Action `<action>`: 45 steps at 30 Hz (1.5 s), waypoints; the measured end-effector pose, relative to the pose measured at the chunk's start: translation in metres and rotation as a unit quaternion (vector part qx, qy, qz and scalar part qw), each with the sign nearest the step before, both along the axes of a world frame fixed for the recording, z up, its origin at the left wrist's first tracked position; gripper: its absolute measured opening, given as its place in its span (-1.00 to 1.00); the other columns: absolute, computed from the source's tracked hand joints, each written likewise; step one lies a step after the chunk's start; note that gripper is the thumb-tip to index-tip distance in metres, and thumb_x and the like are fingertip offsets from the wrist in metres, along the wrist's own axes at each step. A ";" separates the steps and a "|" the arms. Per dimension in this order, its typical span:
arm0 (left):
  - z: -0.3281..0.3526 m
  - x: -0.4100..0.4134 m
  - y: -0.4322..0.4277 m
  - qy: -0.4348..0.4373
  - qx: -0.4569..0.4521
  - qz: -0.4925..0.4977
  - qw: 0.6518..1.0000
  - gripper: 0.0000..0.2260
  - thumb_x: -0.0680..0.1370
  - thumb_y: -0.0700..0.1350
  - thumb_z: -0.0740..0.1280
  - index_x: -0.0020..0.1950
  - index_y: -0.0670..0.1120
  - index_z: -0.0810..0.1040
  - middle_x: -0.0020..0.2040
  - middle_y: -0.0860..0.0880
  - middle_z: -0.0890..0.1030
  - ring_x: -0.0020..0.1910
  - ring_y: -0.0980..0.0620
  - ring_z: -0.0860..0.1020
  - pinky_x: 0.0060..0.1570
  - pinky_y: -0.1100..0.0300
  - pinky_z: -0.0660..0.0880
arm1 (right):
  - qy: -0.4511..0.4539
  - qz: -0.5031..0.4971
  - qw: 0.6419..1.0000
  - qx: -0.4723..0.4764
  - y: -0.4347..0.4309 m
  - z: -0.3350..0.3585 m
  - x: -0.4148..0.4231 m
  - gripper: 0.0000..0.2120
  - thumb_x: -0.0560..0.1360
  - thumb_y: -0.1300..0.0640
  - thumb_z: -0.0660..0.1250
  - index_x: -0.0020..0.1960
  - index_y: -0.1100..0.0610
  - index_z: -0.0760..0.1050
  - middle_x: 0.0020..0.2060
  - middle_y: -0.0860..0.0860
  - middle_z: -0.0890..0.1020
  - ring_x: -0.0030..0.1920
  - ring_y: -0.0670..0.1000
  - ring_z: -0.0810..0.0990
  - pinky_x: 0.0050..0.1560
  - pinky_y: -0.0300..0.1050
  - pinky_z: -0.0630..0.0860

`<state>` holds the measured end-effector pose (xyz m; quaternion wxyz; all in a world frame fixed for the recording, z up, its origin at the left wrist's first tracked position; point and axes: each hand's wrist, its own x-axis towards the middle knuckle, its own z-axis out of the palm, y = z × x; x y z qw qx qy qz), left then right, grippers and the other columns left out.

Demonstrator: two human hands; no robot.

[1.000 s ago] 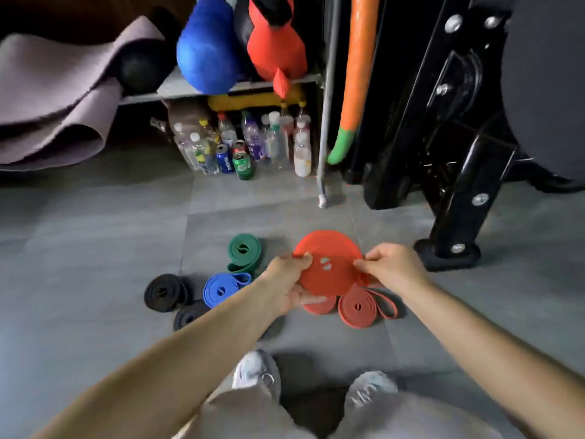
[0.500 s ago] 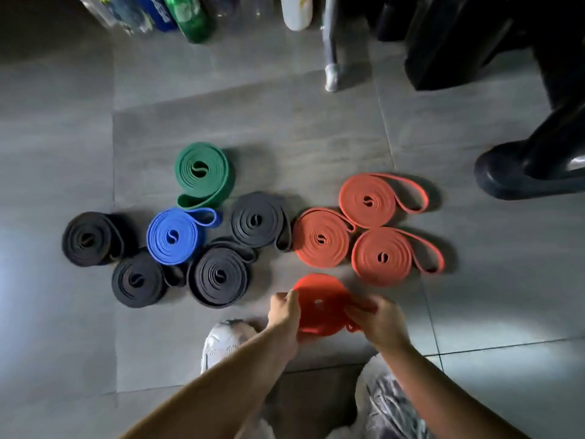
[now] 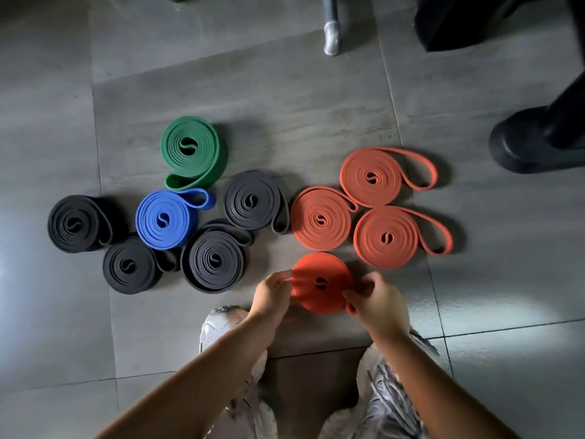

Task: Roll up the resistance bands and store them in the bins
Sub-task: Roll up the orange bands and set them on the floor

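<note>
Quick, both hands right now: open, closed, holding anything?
Left hand: closed, pinching the left edge of the red rolled band.
Right hand: closed, gripping the same roll's right edge.

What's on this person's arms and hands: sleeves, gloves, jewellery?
The left hand and right hand are bare: no gloves, and no ring, watch or wristband visible. Both forearms are uncovered down to the frame edge, so no sleeve shows.
</note>
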<state>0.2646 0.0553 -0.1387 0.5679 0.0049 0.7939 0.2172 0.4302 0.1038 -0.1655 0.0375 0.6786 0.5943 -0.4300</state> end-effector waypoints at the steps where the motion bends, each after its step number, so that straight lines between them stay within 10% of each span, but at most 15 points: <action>1: 0.001 -0.001 0.000 -0.006 -0.002 0.000 1.000 -0.74 0.53 -0.22 0.18 -0.11 0.11 0.58 -0.10 0.00 0.63 -0.17 -0.07 0.63 -0.38 0.17 0.53 | 0.002 0.001 1.000 0.006 0.000 0.000 -0.001 -0.78 0.35 0.04 0.46 -0.05 0.09 0.55 -0.17 0.05 0.68 -0.07 0.13 0.61 -0.20 -0.11 0.41; 5: 0.010 0.001 0.001 -0.023 0.001 0.026 0.999 -0.78 0.53 -0.22 0.19 -0.06 0.07 0.54 -0.16 -0.04 0.54 -0.33 -0.02 0.55 -0.41 0.15 0.55 | 0.030 -0.046 0.998 0.004 0.001 -0.001 -0.009 -0.75 0.37 0.08 0.48 -0.01 0.16 0.59 -0.13 0.11 0.69 -0.05 0.15 0.62 -0.13 -0.09 0.42; 12: 0.040 0.030 0.018 -0.073 0.086 0.035 0.993 -0.85 0.55 -0.20 0.25 0.09 -0.02 0.46 0.05 -0.10 0.58 -0.02 -0.05 0.61 -0.25 0.07 0.55 | 0.108 -0.122 0.985 0.053 0.014 0.023 0.023 -0.92 0.42 0.15 0.44 -0.13 0.12 0.57 -0.32 0.07 0.68 -0.26 0.09 0.66 -0.16 0.06 0.57; 21: 0.028 0.062 0.099 -0.147 0.035 -0.043 0.988 -0.70 0.57 -0.23 0.16 0.28 -0.14 0.46 0.16 -0.13 0.51 0.15 -0.15 0.54 -0.04 -0.09 0.53 | -0.012 -0.025 0.991 0.134 0.108 0.018 0.052 -0.75 0.39 0.07 0.47 -0.05 0.23 0.61 -0.10 0.19 0.68 -0.02 0.22 0.61 -0.07 -0.01 0.46; 32: 0.009 0.035 0.077 -0.113 0.004 0.118 0.986 -0.93 0.57 -0.20 0.22 -0.08 -0.05 0.46 -0.04 -0.05 0.49 0.00 -0.05 0.54 -0.11 0.05 0.49 | -0.100 0.003 0.984 0.146 0.132 0.013 0.051 -0.65 0.34 -0.08 0.46 0.03 0.08 0.56 -0.01 0.12 0.62 0.07 0.19 0.54 0.04 -0.01 0.46; 39: 0.003 0.011 0.065 -0.099 0.010 0.267 0.959 -0.62 0.58 -0.25 0.21 0.39 -0.07 0.29 0.23 -0.08 0.43 0.23 -0.14 0.44 0.05 -0.03 0.42 | 0.006 0.233 0.947 0.220 0.137 0.016 -0.033 -0.67 0.45 0.06 0.37 0.19 0.13 0.54 0.11 0.10 0.54 0.13 0.17 0.50 0.14 0.02 0.42; 45: -0.001 0.006 0.068 -0.154 0.045 0.268 0.950 -0.48 0.55 -0.28 0.22 0.46 0.05 0.22 0.13 -0.11 0.52 0.20 -0.15 0.48 0.08 0.00 0.41 | -0.124 0.399 0.883 0.215 0.138 0.000 -0.090 -0.61 0.46 -0.06 0.34 0.20 0.12 0.45 0.21 0.08 0.47 0.21 0.15 0.43 0.15 0.00 0.36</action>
